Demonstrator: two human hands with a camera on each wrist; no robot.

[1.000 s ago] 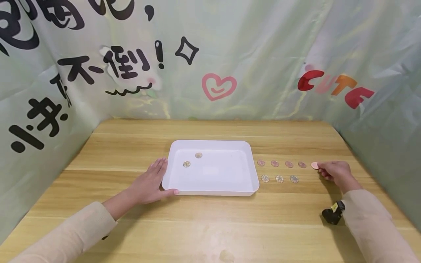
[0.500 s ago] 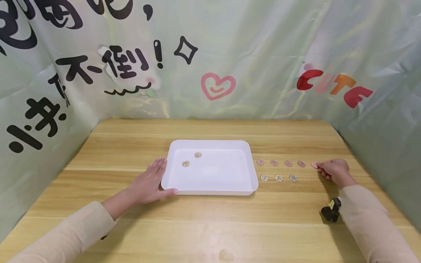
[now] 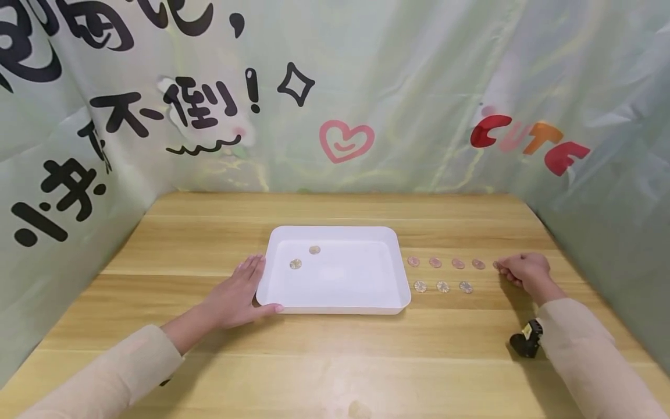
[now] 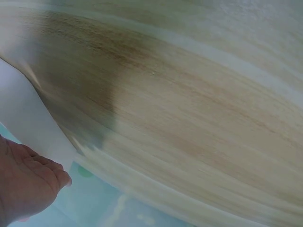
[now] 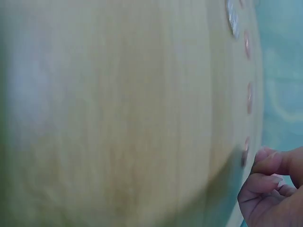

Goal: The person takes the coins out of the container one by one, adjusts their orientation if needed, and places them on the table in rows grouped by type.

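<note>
A white tray (image 3: 340,279) lies mid-table with two coins inside: a gold-toned coin (image 3: 295,264) and a duller coin (image 3: 314,249). My left hand (image 3: 238,297) rests against the tray's near left corner, its fingers straight along the left side and the thumb on the front rim. To the right of the tray, my right hand (image 3: 526,272) has its fingertips on a coin (image 3: 496,265) at the right end of a row of copper-coloured coins (image 3: 458,263); they partly cover it. In the right wrist view, that hand's fingers (image 5: 265,161) are curled near the copper-coloured coins.
A nearer row of silvery coins (image 3: 442,287) lies below the copper-coloured row. A black device (image 3: 526,339) is at the right wrist. Printed cloth (image 3: 419,87) walls the wooden table (image 3: 335,361) at the back and sides.
The right hand has shifted slightly left with the end coin, which now lies closer to its row. The left hand and the tray have stayed in place.
</note>
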